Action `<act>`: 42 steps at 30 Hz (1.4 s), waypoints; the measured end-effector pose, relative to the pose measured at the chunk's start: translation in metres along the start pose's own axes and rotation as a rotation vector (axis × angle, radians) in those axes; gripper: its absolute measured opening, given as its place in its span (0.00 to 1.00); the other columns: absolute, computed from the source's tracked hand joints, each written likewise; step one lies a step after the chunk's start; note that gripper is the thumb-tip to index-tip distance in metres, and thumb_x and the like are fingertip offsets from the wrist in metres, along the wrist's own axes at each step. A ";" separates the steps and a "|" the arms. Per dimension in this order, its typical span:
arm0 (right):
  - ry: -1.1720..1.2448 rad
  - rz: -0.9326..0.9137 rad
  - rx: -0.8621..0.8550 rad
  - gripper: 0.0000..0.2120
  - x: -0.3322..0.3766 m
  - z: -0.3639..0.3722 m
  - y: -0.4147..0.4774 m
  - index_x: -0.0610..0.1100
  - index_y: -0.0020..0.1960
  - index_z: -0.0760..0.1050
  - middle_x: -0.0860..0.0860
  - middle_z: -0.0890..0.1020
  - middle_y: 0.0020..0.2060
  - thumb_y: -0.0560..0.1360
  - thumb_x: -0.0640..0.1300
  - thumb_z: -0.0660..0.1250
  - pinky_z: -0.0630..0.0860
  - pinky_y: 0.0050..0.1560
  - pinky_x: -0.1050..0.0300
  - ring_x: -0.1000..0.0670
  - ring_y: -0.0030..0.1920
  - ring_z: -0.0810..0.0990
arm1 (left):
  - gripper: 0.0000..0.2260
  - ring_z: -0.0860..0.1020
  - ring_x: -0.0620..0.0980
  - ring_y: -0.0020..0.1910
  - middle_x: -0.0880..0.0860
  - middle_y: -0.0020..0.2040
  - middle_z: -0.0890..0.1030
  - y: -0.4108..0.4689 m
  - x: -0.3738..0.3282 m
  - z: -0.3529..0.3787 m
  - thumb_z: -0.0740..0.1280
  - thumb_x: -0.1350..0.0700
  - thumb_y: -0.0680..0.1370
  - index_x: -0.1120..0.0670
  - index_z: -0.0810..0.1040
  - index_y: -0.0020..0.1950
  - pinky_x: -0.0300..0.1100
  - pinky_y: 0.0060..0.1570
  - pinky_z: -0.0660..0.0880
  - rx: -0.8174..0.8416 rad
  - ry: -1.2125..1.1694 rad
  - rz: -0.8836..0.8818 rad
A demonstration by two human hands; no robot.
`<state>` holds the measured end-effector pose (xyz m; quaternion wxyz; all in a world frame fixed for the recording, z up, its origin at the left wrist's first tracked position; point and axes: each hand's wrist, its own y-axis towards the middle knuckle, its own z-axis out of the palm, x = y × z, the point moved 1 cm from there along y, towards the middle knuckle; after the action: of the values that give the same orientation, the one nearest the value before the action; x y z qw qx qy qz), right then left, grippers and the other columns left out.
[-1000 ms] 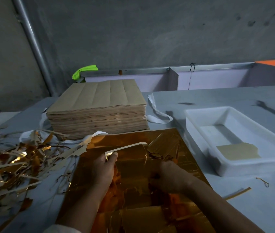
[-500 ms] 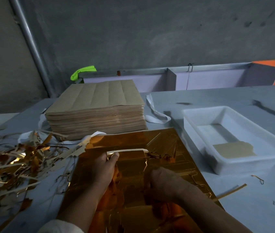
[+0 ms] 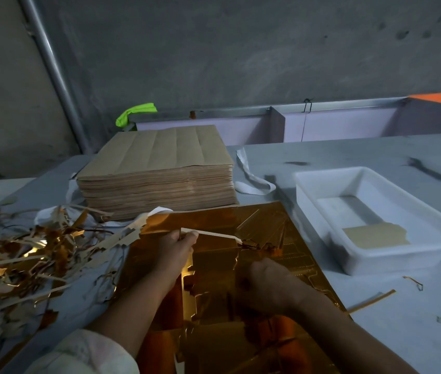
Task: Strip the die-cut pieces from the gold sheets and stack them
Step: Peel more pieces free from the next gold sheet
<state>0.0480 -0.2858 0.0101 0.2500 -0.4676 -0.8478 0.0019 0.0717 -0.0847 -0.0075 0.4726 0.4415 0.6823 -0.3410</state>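
A big shiny gold die-cut sheet (image 3: 208, 217) lies flat on the grey table (image 3: 349, 155), right in front of the person. The left hand (image 3: 177, 248) rests on the sheet near its far edge. Its thumb and fingers pinch one end of a thin pale strip (image 3: 214, 234) of card. The strip runs from the hand toward 3 o'clock, lifted a little off the sheet. Its other end meets a bunch of loose gold pieces (image 3: 263, 225) on the sheet.

The right hand (image 3: 265, 282) sits on the middle of the sheet with its back up and its fingers curled under. I cannot tell if it holds anything.

At 12 o'clock from the sheet stands a tall stack of brown card sheets (image 3: 157, 168), touching the sheet's far edge. At 2 o'clock is a white plastic tray (image 3: 322, 179) with one flat tan piece (image 3: 373, 236) inside. At 9 o'clock lies a messy pile of gold and pale scraps (image 3: 25, 255). A single gold strip (image 3: 373, 299) lies on the table at 4 o'clock.
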 end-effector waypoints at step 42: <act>1.055 0.113 0.388 0.10 0.029 0.009 -0.015 0.43 0.59 0.77 0.50 0.83 0.43 0.79 0.38 0.68 0.81 0.41 0.63 0.55 0.38 0.82 | 0.09 0.73 0.38 0.23 0.48 0.31 0.76 -0.012 -0.080 0.028 0.63 0.51 0.82 0.52 0.76 0.44 0.32 0.23 0.70 -0.195 -0.378 0.215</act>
<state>0.0196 -0.2692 0.0176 0.7209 -0.3954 -0.5657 -0.0630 0.0836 -0.1365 0.0593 0.6661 0.3920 0.5603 -0.2977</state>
